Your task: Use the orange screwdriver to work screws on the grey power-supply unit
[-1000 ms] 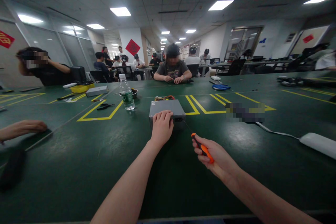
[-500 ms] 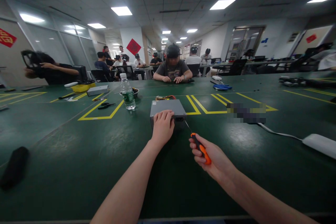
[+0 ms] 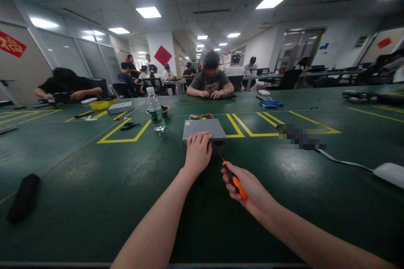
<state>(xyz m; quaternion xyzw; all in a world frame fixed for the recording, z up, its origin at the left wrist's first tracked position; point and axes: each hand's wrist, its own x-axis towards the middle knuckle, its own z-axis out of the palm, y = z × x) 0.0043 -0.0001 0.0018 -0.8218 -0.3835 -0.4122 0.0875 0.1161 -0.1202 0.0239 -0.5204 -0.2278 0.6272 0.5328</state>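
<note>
A grey metal computer power supply (image 3: 205, 127) sits on the green table in front of me, its power socket facing my side and its coloured wires at the back. My left hand (image 3: 198, 151) grips its near left part, fingers over the top edge and palm against the front. Wrapped in the fingers of my right hand (image 3: 241, 185) is a screwdriver (image 3: 234, 180) with an orange and black handle. Its thin shaft points up and left to the power supply's front, just below the socket's left side. Whether the tip touches a screw, I cannot make out.
A water bottle (image 3: 155, 111) stands left of the power supply, before a dark bowl (image 3: 164, 110). Black pliers-like tools (image 3: 129, 126) lie farther left. A black pouch-like object (image 3: 24, 197) is near left; a white power strip (image 3: 390, 173) at right. Across the table sits a person (image 3: 211, 77).
My right hand has moved left, bringing the screwdriver tip from the socket's right side to its left. My left hand stays on the power supply. The view has shifted slightly.
</note>
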